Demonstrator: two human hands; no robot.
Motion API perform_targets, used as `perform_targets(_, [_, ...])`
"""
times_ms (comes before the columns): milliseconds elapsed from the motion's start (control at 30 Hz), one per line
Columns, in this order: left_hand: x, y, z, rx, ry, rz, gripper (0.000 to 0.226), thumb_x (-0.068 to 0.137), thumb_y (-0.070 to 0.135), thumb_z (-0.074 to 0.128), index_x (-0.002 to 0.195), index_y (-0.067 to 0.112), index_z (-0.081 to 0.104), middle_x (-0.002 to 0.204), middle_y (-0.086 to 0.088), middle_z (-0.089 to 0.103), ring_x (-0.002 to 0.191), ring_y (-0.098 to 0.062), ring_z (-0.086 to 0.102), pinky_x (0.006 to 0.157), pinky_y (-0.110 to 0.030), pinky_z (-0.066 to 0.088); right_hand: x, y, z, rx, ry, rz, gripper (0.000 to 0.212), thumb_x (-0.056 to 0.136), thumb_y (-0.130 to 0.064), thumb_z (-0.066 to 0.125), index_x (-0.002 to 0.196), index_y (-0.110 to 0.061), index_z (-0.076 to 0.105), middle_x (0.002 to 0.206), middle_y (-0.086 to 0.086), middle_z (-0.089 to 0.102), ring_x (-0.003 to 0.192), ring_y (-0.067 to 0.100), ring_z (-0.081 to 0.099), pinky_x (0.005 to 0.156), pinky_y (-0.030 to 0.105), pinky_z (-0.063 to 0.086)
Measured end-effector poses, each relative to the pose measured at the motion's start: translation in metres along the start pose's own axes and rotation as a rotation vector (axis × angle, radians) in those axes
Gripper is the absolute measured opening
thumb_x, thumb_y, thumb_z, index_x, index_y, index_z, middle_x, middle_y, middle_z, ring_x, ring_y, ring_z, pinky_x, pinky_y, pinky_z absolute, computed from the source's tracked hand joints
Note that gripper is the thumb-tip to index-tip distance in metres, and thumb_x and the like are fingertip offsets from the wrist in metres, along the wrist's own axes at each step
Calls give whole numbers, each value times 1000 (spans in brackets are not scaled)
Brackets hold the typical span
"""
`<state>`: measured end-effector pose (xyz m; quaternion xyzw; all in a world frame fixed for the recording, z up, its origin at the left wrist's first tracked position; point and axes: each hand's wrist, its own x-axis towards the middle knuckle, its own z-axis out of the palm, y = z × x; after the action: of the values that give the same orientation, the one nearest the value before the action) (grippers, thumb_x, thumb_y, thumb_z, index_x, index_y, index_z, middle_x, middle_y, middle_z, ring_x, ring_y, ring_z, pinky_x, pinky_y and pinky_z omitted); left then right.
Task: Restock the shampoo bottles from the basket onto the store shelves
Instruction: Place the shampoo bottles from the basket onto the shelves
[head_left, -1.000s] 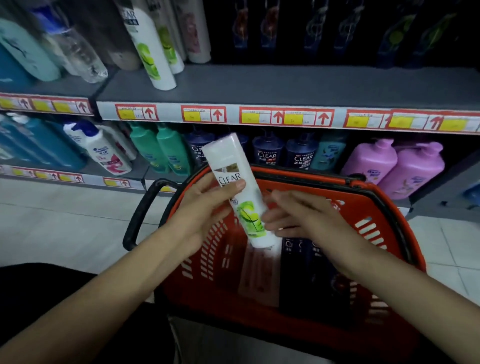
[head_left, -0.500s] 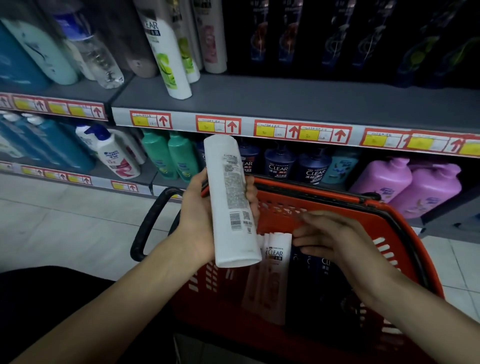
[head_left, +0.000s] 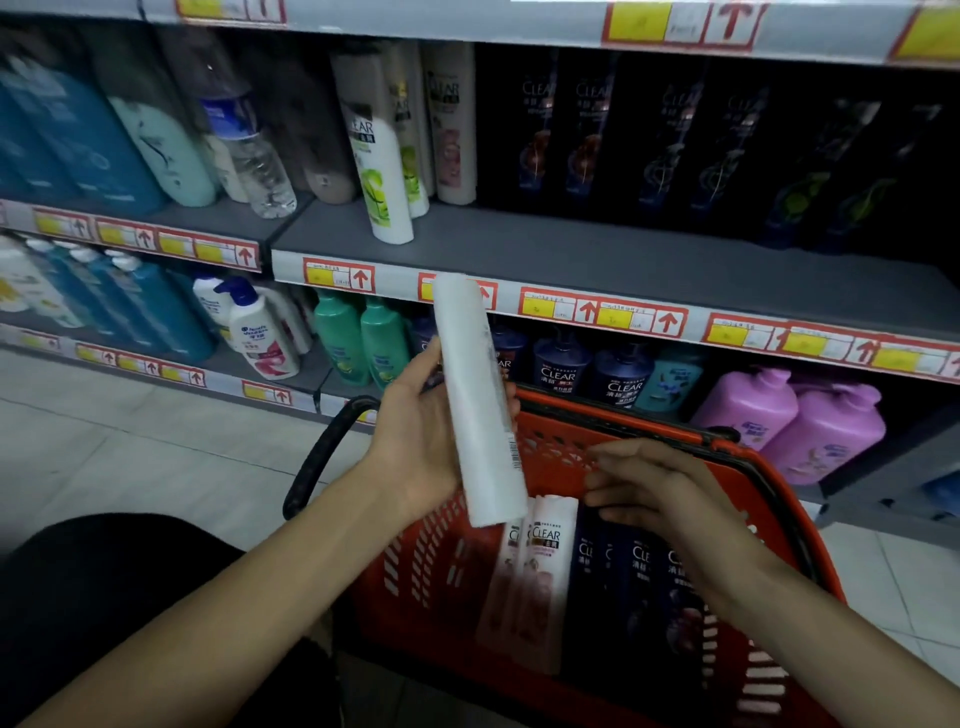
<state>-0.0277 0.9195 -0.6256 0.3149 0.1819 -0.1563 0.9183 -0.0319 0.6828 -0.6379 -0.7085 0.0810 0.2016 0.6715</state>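
My left hand (head_left: 423, 441) grips a white shampoo bottle (head_left: 480, 410), held nearly upright above the red basket (head_left: 769, 467) with its barcode side toward me. My right hand (head_left: 654, 486) hovers over the basket with fingers loosely extended and holds nothing. Inside the basket lie two white-and-pink Clear bottles (head_left: 540, 571) and several dark blue Clear bottles (head_left: 639, 571). On the grey middle shelf (head_left: 623, 260) stands a matching white bottle with a green label (head_left: 382, 171).
Dark Clear bottles (head_left: 675, 145) fill the right of the middle shelf. The lower shelf holds green bottles (head_left: 358, 338), dark pump bottles (head_left: 592, 374) and pink bottles (head_left: 789, 421). The basket's black handle (head_left: 317, 457) sticks out to the left over the tiled floor.
My left hand lifted the white bottle out of the basket and turned it so its back faces me. My right hand let go and stayed over the basket. The view tilted up.
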Motion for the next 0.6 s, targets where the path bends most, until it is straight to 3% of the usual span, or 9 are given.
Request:
perform_targets(100, [-3, 9, -1, 74, 9, 65, 51, 91, 57, 67, 118, 14, 67, 100, -10, 67, 86, -26, 66, 82, -40, 55, -5, -6, 3, -47, -13, -54, 15, 96, -11, 64, 104, -11, 77, 95, 15, 77, 95, 33, 74, 86, 38, 58])
perform_targets(233, [-6, 20, 0, 141, 55, 159, 46, 91, 55, 70, 117, 17, 67, 97, -7, 67, 85, -23, 66, 77, -36, 58, -9, -13, 12, -137, -53, -113, 14, 96, -9, 65, 105, -10, 76, 95, 14, 76, 97, 33, 72, 79, 30, 57])
perform_targets(300, [-10, 26, 0, 165, 66, 208, 40, 93, 50, 68, 116, 18, 70, 96, -6, 69, 83, -22, 68, 77, -35, 58, -10, -16, 17, -225, -99, -171, 12, 95, -13, 68, 104, -15, 76, 94, 8, 77, 97, 28, 72, 76, 24, 55])
perform_targets(367, [-11, 32, -3, 219, 97, 268, 47, 94, 48, 69, 125, 12, 67, 103, -8, 69, 89, -23, 69, 80, -36, 59, -10, -19, 23, -358, -141, -245, 13, 91, -23, 74, 104, -24, 76, 96, -1, 76, 98, 17, 71, 82, 21, 54])
perform_targets(433, [-12, 39, -7, 267, 136, 344, 62, 92, 48, 72, 136, 7, 57, 107, -10, 67, 92, -23, 68, 80, -37, 60, -6, -25, 34, -457, -164, -299, 23, 86, -31, 79, 108, -30, 73, 99, -4, 74, 101, 13, 69, 90, 25, 53])
perform_targets(533, [-14, 47, -11, 308, 192, 455, 45, 90, 45, 75, 115, 12, 57, 96, -8, 68, 86, -21, 69, 82, -40, 57, 5, -44, 64, -536, -163, -341, 46, 76, -44, 85, 118, -36, 67, 105, -6, 69, 99, 12, 69, 88, 30, 57])
perform_targets(600, [-16, 53, -11, 373, 242, 538, 42, 90, 43, 76, 113, 13, 59, 98, -9, 73, 88, -23, 73, 82, -41, 59, 17, -59, 90, -604, -159, -364, 64, 69, -56, 86, 125, -39, 61, 109, -10, 65, 98, 6, 68, 87, 30, 58])
